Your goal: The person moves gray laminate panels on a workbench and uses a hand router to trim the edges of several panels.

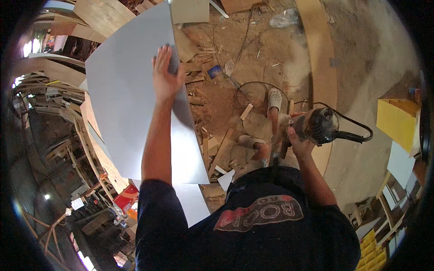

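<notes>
A large, smooth, pale grey sheet [122,95] lies on my left, its long right edge running away from me. My left hand [167,77] rests flat near that edge, fingers stretched out and holding nothing. At my right side, my right hand [302,141] is closed around a corded power tool [320,126] with a round black motor housing. The tool is held well apart from the sheet, and its exact kind is hard to make out. A thick black cable [355,137] loops from its right side.
Wood scraps [212,144], a blue piece [214,71] and a looping cable [253,83] lie on the dusty floor around my feet. A long curved wooden strip [323,58] runs along the right. Further right stands a yellow box-like piece [396,122]. Stacked boards [63,74] fill the left.
</notes>
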Demonstrator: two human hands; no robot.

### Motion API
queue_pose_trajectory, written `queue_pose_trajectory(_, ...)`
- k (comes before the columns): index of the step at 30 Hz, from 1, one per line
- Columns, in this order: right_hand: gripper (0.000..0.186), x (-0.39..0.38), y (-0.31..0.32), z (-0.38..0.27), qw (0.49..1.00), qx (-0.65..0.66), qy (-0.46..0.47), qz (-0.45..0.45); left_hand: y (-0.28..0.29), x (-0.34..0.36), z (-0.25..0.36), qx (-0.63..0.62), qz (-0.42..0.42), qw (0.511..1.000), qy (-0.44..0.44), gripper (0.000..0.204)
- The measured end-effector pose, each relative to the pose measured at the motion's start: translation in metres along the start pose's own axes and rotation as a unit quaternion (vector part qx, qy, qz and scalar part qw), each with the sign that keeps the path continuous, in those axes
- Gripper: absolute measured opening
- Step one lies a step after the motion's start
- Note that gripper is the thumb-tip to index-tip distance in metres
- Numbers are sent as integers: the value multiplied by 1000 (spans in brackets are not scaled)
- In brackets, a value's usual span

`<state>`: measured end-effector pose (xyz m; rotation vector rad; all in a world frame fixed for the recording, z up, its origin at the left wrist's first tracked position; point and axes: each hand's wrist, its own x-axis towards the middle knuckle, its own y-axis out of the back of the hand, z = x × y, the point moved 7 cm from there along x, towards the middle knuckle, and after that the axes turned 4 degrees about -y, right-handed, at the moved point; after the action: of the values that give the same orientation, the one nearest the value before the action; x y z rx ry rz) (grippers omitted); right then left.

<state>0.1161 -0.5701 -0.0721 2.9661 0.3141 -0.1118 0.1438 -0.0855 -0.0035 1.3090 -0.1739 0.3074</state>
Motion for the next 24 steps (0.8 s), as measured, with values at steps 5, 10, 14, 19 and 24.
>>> queue_pose_trajectory(5,60,12,-6,-13,996,70,-49,-36,-14,75,-36,45,10,996,72,63)
queue_pose_trajectory(10,58,37,-11,-32,996,49,-33,-71,-10,33,-21,71,-16,994,77,66)
queue_pose_trajectory(14,51,56,-12,-40,994,-25,-19,-102,16,-81,42,24,-65,993,98,68)
queue_pose_trajectory(19,44,85,-30,-74,992,68,60,-83,55,-237,130,4,-156,969,191,82)
queue_pose_trajectory(24,37,91,-49,-114,984,112,87,-112,84,-357,189,10,-122,963,240,77)
